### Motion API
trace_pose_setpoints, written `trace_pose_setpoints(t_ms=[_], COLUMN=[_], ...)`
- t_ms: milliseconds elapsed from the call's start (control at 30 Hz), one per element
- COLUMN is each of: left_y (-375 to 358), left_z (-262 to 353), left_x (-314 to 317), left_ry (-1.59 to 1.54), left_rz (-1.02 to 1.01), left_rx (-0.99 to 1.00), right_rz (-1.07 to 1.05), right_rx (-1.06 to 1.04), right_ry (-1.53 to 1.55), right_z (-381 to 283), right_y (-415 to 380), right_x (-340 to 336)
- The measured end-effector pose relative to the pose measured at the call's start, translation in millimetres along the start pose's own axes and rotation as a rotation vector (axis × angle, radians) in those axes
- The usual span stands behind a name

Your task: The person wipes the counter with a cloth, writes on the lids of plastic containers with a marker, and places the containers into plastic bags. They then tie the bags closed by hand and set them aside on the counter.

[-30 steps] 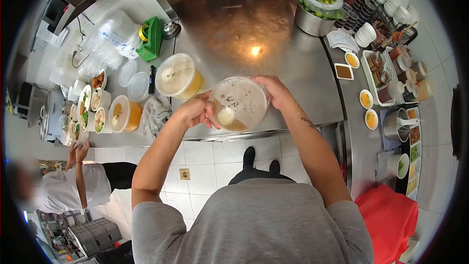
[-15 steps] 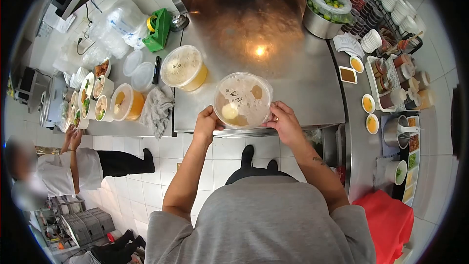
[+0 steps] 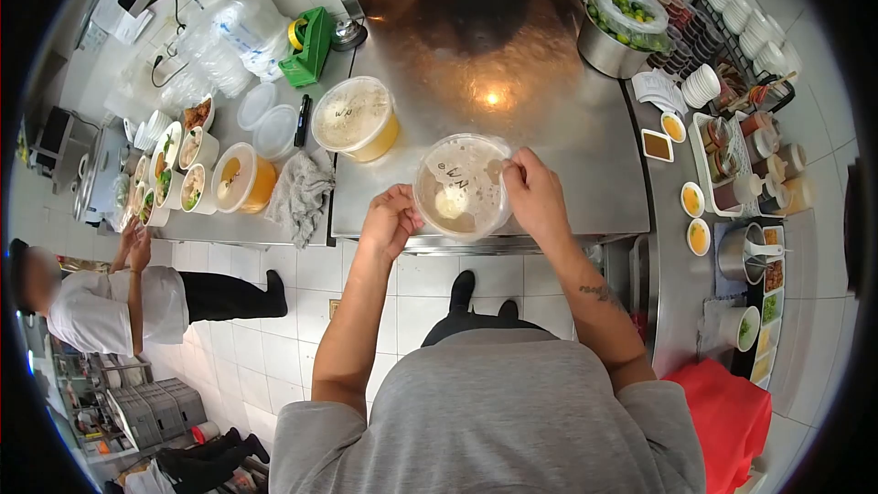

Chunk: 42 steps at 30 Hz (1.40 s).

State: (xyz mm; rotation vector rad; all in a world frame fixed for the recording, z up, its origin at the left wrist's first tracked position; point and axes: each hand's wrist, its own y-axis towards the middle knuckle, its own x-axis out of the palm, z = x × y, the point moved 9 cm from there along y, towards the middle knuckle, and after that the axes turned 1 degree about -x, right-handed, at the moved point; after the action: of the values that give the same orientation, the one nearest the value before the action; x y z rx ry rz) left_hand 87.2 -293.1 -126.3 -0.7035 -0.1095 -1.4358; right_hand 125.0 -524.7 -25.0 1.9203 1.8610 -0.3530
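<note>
Soup tub (image 3: pixel 462 187), clear plastic with a marked lid, sits at the near edge of the steel surface (image 3: pixel 512 64), and both hands are on it. The left hand (image 3: pixel 390 220) is curled against the tub's left rim, fingers bent over the lid edge; the right hand (image 3: pixel 533 194) grips the right rim, thumb and fingers pinching where lid meets wall. Pale broth and a round white piece show through the lid. Beyond the tub, toward the far left, stands a second lidded tub (image 3: pixel 355 117) with yellow liquid; further left of that lie two loose lids (image 3: pixel 265 121), a black marker (image 3: pixel 303 120), a grey cloth (image 3: pixel 298 194) and an open tub of orange broth (image 3: pixel 240 185). Far right of the soup tub, small sauce dishes (image 3: pixel 692 198) and a metal pot (image 3: pixel 743 252) line a side counter. A co-worker (image 3: pixel 101 297) stands well off to the left by the filled bowls (image 3: pixel 179 174). To seat the lid well, it seems wise to keep the tub level and flat on the surface, press around the rim in short steps with both thumbs, and check that the edge sits even all round before lifting, since hot liquid could spill from any gap.
</note>
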Motion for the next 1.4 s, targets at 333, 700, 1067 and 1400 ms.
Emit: trace_pose_setpoints(t_ms=[333,700,1067,1400], left_y=[-43.1,-32.2,-74.4,-84.3], left_z=[109.0,181.6,243.3,293.1], left_x=[73.5,63.1,72.1,59.6], left_ry=[0.497,1.173,1.079,1.307], left_rz=[0.094,0.261,0.316,0.462], left_rx=[0.545,0.709,0.625,0.79], right_rz=[-0.082,0.049,0.006,-0.306], right_rx=[0.055,-0.242,-0.481,-0.599], right_ry=[-0.182,0.005,-0.121,-0.755], right_z=[-20.0,-68.3,-136.2,-144.4], right_y=[11.3,46.3,56.0,24.0], right_x=[-3.4,-32.8,-107.5,-69.3])
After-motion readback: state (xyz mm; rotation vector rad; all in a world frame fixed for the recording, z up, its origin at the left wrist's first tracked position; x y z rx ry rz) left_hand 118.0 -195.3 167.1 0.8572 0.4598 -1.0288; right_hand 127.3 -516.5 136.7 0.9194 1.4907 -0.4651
